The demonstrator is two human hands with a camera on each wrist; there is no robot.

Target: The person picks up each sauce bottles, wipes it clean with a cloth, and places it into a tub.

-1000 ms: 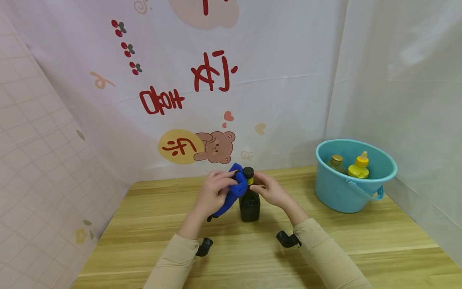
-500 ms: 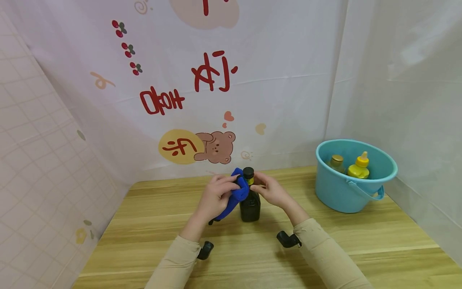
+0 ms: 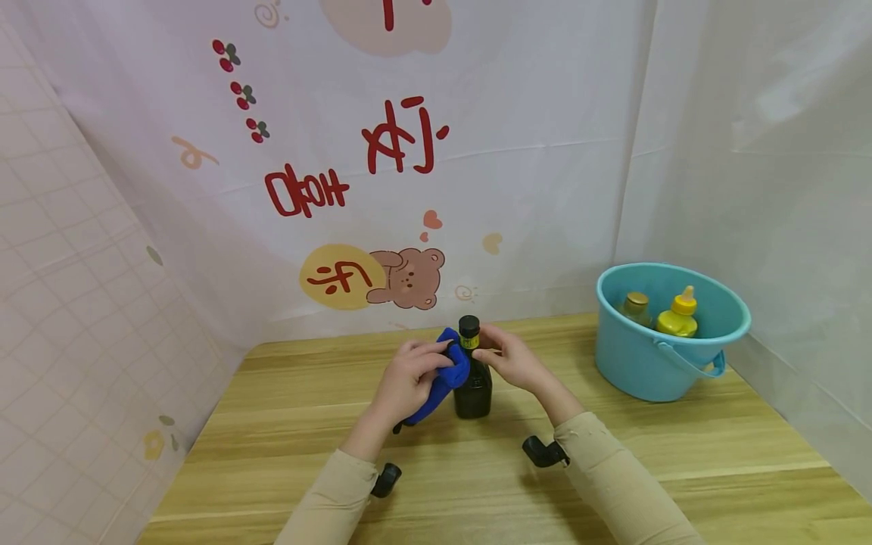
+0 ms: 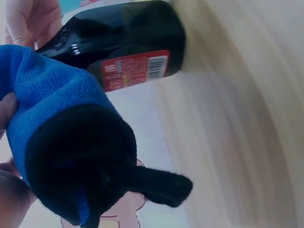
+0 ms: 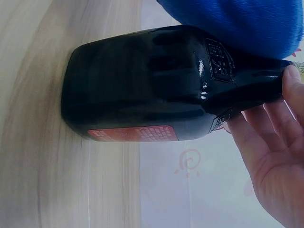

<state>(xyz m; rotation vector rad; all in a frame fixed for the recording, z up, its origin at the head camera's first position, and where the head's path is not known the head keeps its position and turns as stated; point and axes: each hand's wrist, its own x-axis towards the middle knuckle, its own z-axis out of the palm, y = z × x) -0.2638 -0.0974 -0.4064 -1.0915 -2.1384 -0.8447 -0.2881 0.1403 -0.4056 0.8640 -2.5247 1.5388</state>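
A dark bottle (image 3: 473, 393) with a black cap and a yellow neck band stands upright on the table. My right hand (image 3: 512, 359) holds it by the neck, thumb in front and fingers behind, as the right wrist view shows. A red label with a barcode (image 4: 156, 67) shows on the bottle's side in the left wrist view. My left hand (image 3: 409, 378) grips a folded blue cloth (image 3: 441, 384) with black edging against the bottle's neck and shoulder. One black-trimmed end of the cloth (image 4: 161, 185) hangs down loose.
At the right of the wooden table (image 3: 286, 424) stands a light blue bucket (image 3: 630, 363). Inside it are a yellow squeeze bottle (image 3: 677, 322) and a gold-capped bottle (image 3: 635, 306). A white printed sheet (image 3: 531, 189) hangs behind the table.
My left hand and the blue cloth have moved slightly down along the bottle's neck, showing more of the yellow band. The right hand and bottle stay nearly still.
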